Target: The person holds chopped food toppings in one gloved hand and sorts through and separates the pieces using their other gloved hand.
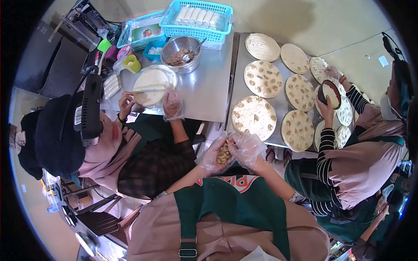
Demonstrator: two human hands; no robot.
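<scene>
Cups mushroom slices (224, 155) in the curled, gloved left hand (211, 157); rests the gloved right hand (248, 150) against them at one o'clock, cannot tell if pinching any. Has the nearest mushroom-topped pizza base (254, 117) also at one o'clock, round, without long axis, nearer the right hand.

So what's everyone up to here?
The wearer's gloved left hand cups pale sliced pieces, the right hand against it. In front, flat rounds, several topped, lie on a metal table. A co-worker on the left has both hands at a white round; one on the right holds a bowl.
</scene>
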